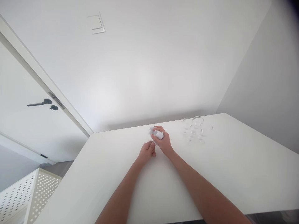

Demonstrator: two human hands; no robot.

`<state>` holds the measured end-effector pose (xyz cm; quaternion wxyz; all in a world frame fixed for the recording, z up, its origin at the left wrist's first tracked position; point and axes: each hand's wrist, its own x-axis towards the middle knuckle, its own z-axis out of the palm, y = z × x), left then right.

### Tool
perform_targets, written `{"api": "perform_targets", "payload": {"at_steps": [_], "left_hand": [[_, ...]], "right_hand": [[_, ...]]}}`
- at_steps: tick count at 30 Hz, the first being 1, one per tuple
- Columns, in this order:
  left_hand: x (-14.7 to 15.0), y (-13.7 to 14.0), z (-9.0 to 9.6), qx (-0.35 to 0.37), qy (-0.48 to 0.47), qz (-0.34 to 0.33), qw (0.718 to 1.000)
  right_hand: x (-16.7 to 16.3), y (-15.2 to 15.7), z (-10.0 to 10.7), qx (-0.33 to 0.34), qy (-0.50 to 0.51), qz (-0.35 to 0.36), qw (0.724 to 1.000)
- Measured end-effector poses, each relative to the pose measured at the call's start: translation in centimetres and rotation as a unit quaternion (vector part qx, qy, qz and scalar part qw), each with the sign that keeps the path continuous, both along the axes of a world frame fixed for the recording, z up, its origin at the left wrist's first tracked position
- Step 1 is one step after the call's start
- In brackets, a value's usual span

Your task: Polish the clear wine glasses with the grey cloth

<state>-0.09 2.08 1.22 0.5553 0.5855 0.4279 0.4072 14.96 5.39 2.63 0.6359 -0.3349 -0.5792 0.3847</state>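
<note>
Both hands are close together above the white table [112, 161], near its back edge. My left hand [147, 150] is closed with a pinch on the rim or foot of a clear glass [151, 129]; much of that glass is hidden by my fingers. My right hand [164, 140] is wrapped round a crumpled white cloth or tissue [159, 134], which lies against the glass. To the right of my hands stand several clear stemmed glasses [195, 128], grouped closely, their outlines faint against the white surface.
A white wall [149, 68] rises directly behind the table. At the left is a door with a black handle [39, 102]. A white perforated basket or rack [44, 189] stands beside the table's left edge. Something dark shows along the bottom right edge.
</note>
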Motion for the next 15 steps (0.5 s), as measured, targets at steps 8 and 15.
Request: {"api": "perform_targets", "payload": {"at_steps": [8, 15], "left_hand": [[-0.1, -0.2, -0.9, 0.103, 0.186, 0.049, 0.976], [-0.6, -0.4, 0.1, 0.171, 0.327, 0.031, 0.929]], "right_hand": [[-0.2, -0.1, 0.6, 0.359, -0.290, -0.092, 0.883], [0.4, -0.4, 1.8, 0.247, -0.170, -0.096, 0.949]]}}
